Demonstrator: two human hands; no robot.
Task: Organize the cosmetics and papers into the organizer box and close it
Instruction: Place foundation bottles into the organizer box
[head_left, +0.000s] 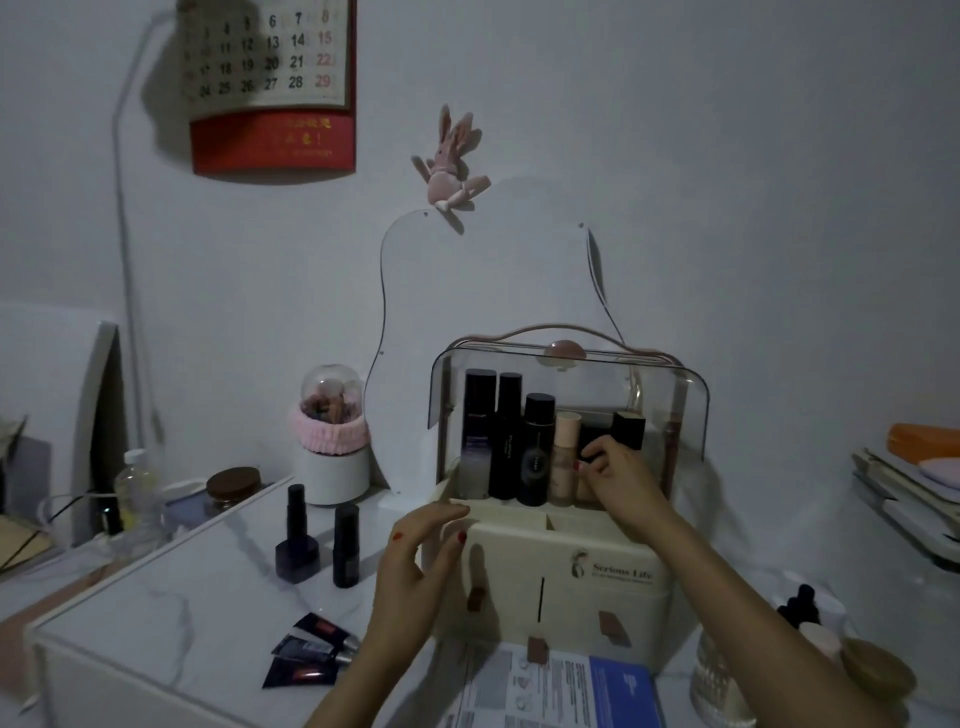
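Fingers of right hand (618, 475) hide a dark cosmetic (592, 441).

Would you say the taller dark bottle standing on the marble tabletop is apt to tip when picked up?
Probably: the taller dark bottle has a narrow upright neck over a wider base, so a high push may topple it. Its smooth surface may be slippery. It stands close beside the shorter dark bottle, risking a knock.

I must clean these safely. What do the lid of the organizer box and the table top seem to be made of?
The lid looks like clear, smooth plastic, perhaps acrylic: the bottles show through it. The table top has a glossy white marble pattern with grey veins; real stone or laminate, I cannot tell.
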